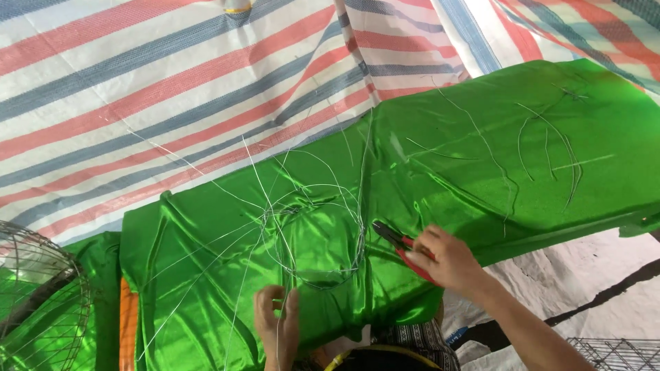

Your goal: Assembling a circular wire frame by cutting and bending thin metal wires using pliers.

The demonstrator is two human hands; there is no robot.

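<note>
While the right hand [447, 260] closes around the red handles of a pair of pliers with dark jaws [399, 244], the left hand [277, 323] pinches a strand at the near edge of the desk, fingers curled shut on the thin silvery wire. That wire belongs to a loose tangle of fine metal wire loops [313, 227] lying on the shiny green satin cloth [481, 124] that covers the desk, toward its near left part; the plier tips point at the right side of the tangle, just beside its outer loop. By its look the wire is very light and springy: the loops hold their curve yet stray ends stand out in every direction, so it would likely flex and snag rather than stay put, and the cut ends could prick. A firm pinch on 1 strand near where loops cross seems the steadiest hold; the satin beneath looks slippery and would let the bundle slide. More cut pieces of thin wire [550, 144] lie scattered near the far right corner of the desk. A red, white and blue striped tarpaulin [172, 82] hangs behind, and a round wire fan guard [41, 302] sits at the left.
</note>
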